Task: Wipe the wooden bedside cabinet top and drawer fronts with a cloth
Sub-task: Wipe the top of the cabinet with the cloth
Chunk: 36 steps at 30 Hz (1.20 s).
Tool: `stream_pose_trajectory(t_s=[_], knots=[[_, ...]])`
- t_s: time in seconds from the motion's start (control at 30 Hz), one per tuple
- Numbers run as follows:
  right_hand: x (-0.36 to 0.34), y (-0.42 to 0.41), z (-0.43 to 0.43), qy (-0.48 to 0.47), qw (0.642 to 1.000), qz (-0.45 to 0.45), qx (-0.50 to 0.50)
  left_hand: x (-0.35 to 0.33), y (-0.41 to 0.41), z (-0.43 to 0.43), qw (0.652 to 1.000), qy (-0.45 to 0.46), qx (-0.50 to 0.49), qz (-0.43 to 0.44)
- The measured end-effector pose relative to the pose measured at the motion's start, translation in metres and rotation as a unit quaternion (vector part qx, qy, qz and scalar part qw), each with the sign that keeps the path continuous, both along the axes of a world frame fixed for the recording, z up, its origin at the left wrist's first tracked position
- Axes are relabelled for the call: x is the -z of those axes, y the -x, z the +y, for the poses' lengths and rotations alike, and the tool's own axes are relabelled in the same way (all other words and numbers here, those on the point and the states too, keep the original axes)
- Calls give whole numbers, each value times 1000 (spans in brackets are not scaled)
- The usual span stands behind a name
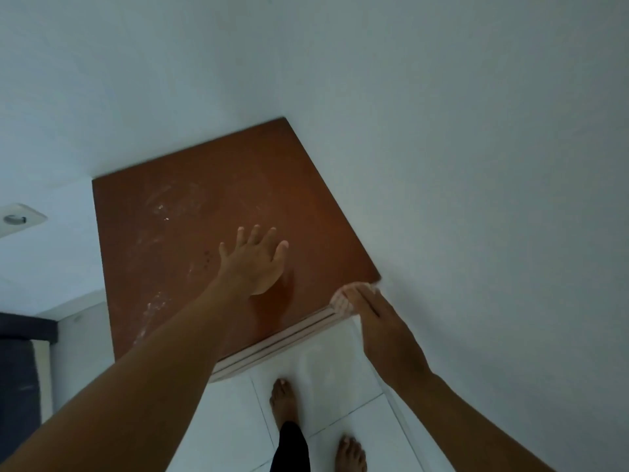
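My left hand (pixel 253 264) lies flat, fingers spread, on the cabinet top (pixel 190 212). My right hand (pixel 377 321) meets the cloth (pixel 342 301) at the top's front right corner, but blur hides the grip. Dusty smears show on the left. I judge the drawer fronts (pixel 279 338) not yet wiped.
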State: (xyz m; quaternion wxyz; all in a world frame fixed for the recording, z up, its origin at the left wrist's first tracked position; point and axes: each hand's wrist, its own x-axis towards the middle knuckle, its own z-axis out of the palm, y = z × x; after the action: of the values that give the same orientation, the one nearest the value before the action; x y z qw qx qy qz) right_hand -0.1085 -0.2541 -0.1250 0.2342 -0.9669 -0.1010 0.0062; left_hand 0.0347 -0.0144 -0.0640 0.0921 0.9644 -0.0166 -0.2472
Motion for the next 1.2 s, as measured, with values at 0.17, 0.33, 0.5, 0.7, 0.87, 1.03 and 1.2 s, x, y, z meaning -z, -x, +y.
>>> stream_pose_trajectory(t_s=[0.17, 0.33, 0.5, 0.7, 0.87, 1.03, 1.2], knots=[[-52, -141, 62, -82, 993, -82, 3, -17, -57, 36, 999, 6, -31, -35], [-57, -289, 127, -70, 996, -55, -32, -18, -129, 79, 997, 17, -40, -56], [-43, -399, 179, -51, 997, -17, -61, 2, -191, 116, 997, 24, -41, -57], [-14, -449, 205, 80, 995, -10, -65, 31, -231, 144, 997, 26, -28, -60], [21, -452, 213, 81, 988, -24, -126, 54, -230, 152, 998, 9, -16, -61], [37, -447, 228, 134, 984, 2, -114, 60, -225, 155, 998, 13, -12, -66], [39, -440, 230, 150, 982, 40, -104, 59, -226, 154, 998, 14, -24, -52]])
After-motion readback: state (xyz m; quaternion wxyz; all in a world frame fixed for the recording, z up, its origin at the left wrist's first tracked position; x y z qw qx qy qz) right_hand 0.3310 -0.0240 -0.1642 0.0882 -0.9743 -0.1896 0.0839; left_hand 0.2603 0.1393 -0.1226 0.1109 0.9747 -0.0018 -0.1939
